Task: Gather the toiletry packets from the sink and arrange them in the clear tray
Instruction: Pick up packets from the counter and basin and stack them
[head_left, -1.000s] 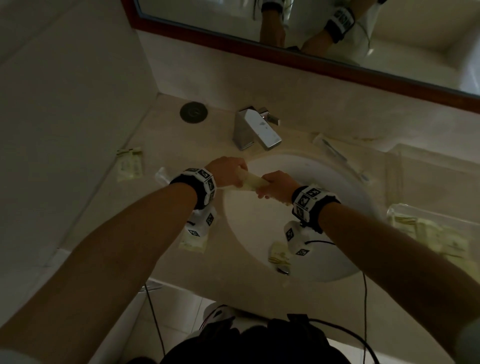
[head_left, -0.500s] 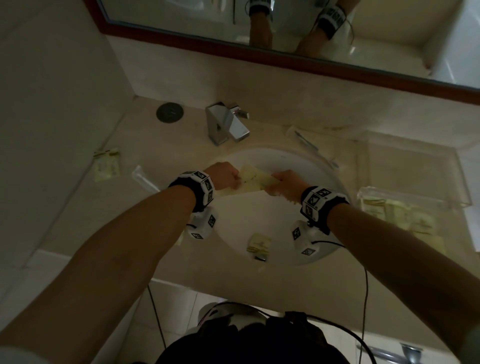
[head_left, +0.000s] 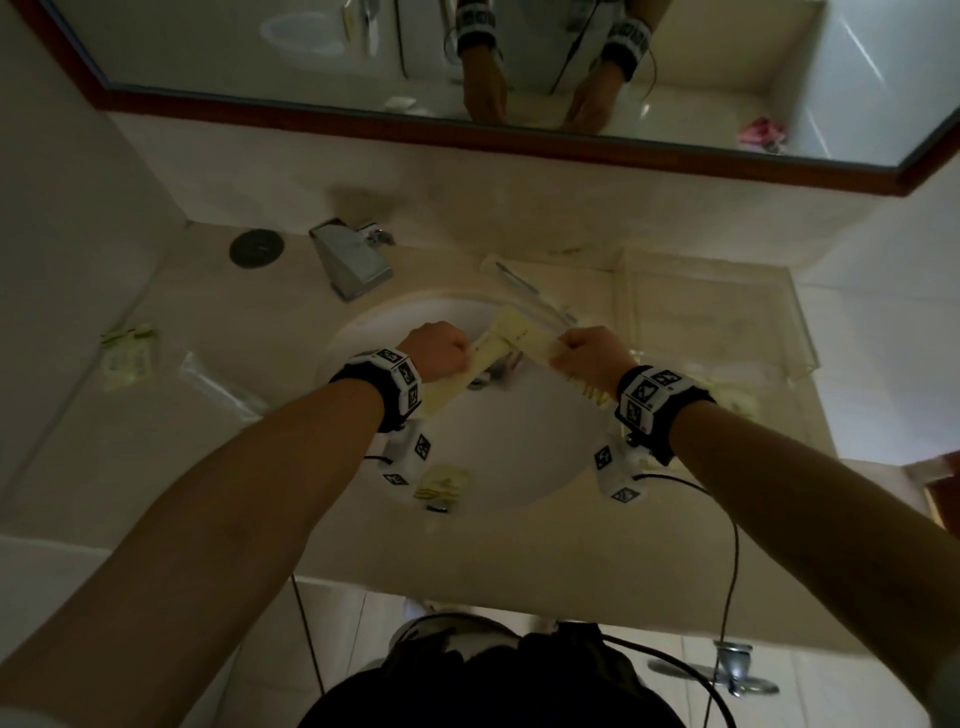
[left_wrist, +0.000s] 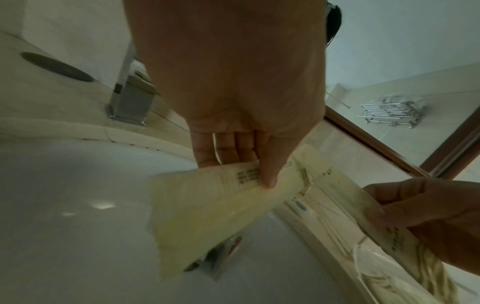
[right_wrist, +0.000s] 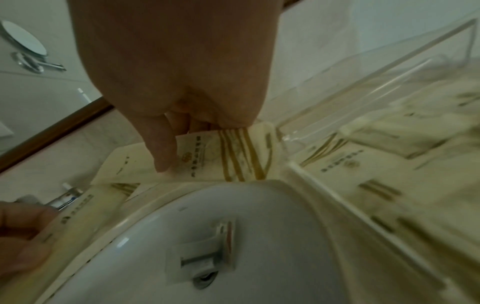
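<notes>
My left hand (head_left: 435, 347) pinches one long cream paper packet (left_wrist: 207, 209), and my right hand (head_left: 589, 349) pinches a second cream packet with gold stripes (right_wrist: 221, 156). Both packets hang above the round white sink (head_left: 519, 467). The clear plastic tray (head_left: 795, 332) stands to my right, nearer to the right hand. In the basin lie one small packet (head_left: 441, 483) and a wrapped piece near the drain (right_wrist: 207, 242). Beyond stands the square metal tap (head_left: 353, 260).
</notes>
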